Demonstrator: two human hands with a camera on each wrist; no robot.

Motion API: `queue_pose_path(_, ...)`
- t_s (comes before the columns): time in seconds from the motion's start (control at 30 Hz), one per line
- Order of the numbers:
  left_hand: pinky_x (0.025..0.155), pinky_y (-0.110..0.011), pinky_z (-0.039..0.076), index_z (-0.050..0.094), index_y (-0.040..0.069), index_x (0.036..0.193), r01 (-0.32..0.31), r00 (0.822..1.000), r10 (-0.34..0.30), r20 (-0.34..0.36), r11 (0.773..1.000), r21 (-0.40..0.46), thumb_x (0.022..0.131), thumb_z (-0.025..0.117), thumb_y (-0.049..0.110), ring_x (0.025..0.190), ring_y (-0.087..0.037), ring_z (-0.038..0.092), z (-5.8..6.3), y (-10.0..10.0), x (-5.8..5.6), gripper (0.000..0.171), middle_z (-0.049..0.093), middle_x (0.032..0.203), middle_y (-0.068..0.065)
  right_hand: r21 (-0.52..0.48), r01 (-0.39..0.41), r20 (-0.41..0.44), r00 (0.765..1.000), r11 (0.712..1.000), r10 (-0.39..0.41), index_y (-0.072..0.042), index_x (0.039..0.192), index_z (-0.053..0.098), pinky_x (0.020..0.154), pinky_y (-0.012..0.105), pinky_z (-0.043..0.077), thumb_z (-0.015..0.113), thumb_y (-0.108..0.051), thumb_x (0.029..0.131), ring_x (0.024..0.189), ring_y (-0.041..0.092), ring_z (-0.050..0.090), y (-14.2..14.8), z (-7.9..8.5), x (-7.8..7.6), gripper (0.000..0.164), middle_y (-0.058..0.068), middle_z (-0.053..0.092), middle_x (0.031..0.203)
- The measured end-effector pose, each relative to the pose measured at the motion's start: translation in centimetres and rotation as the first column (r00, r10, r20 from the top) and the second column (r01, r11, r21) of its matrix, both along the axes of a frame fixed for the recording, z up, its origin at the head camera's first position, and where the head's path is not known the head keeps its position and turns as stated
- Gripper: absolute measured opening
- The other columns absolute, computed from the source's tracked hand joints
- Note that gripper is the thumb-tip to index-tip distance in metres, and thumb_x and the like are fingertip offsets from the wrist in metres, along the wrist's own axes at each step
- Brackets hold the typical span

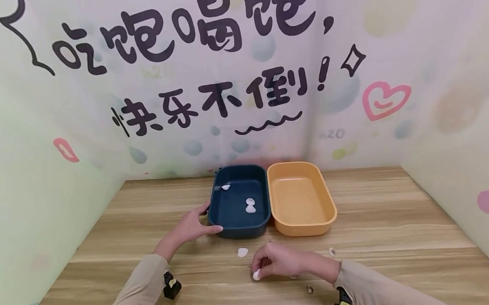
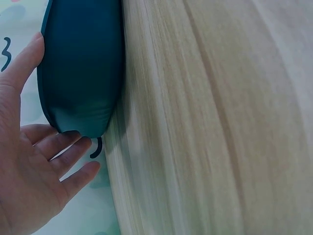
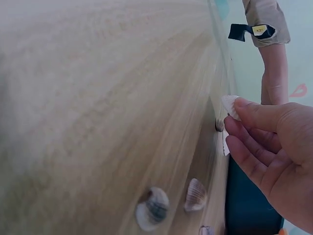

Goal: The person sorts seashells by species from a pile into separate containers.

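Observation:
My right hand pinches a small white seashell between thumb and fingertips, low over the table. In the right wrist view the same ridged seashell stands at the thumb tip. My left hand rests against the left side and front corner of the dark blue plastic bin. In the left wrist view its thumb lies at the bin's edge, the other fingers spread and touching lightly. Inside the blue bin are a shell at the back and two touching shells. Another white shell lies in front of the bin.
A yellow-orange bin stands against the blue bin's right side. Several shells lie on the wooden table around my right forearm, such as a small shell and a darker shell. Printed cloth walls enclose the table.

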State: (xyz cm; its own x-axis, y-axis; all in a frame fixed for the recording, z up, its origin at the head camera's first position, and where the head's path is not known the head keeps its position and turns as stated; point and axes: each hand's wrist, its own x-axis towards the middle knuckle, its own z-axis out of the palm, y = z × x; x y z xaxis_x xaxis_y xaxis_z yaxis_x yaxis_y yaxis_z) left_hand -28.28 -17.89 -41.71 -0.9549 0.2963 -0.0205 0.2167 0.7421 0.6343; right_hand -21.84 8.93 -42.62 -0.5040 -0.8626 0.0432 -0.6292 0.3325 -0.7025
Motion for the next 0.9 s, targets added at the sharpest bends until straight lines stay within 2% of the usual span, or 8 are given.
queue_pose_path(0.17, 0.094, -0.046, 0.040, 0.026, 0.002, 0.142, 0.009, 1.000, -0.009, 0.000, 1.000, 0.013, 0.070, 0.071, 0.051, 0.121, -0.033, 0.043, 0.1, 0.1, 0.0, 0.098, 0.042, 0.135, -0.022, 0.019, 0.011, -0.053, 0.999, 1.000, -0.010, -0.006, 0.086, 0.069, 0.064, 0.013, 0.047, 0.067, -0.009, 0.081, 0.069, -0.006, 0.052, 0.3, 0.7, -0.4, 0.006, -0.004, 0.066, 0.080)
queue_pose_path(0.3, 0.095, -0.046, 0.039, 0.026, 0.002, 0.142, 0.002, 1.000, -0.002, 0.007, 1.000, 0.004, 0.070, 0.072, 0.051, 0.122, -0.032, 0.043, 0.1, 0.1, 0.0, 0.098, 0.041, 0.135, -0.022, 0.044, 0.027, -0.061, 0.998, 0.999, -0.025, -0.007, 0.088, 0.069, 0.065, 0.014, 0.047, 0.066, -0.010, 0.082, 0.068, -0.005, 0.052, 0.4, 1.6, -0.8, 0.007, -0.008, 0.065, 0.079)
queue_pose_path(0.63, 0.096, -0.047, 0.038, 0.027, 0.002, 0.142, 0.005, 1.000, -0.005, -0.002, 1.000, 0.007, 0.071, 0.072, 0.048, 0.122, -0.033, 0.042, 0.1, 0.1, 0.1, 0.096, 0.041, 0.136, -0.022, 0.041, 0.037, -0.094, 0.995, 0.998, -0.033, -0.007, 0.089, 0.069, 0.068, 0.015, 0.048, 0.066, -0.010, 0.082, 0.071, -0.002, 0.053, 0.2, 3.5, -1.7, 0.008, -0.007, 0.064, 0.081)
queue_pose_path(0.9, 0.095, -0.048, 0.038, 0.027, 0.001, 0.142, 0.013, 1.000, -0.012, -0.009, 1.000, 0.007, 0.072, 0.072, 0.047, 0.123, -0.034, 0.041, 0.2, 0.0, 0.1, 0.095, 0.040, 0.136, -0.023, 0.030, 0.039, -0.174, 0.984, 0.999, -0.034, -0.006, 0.088, 0.069, 0.065, 0.014, 0.047, 0.067, -0.011, 0.082, 0.067, 0.000, 0.052, -0.3, 5.2, -2.6, 0.008, -0.006, 0.064, 0.080)
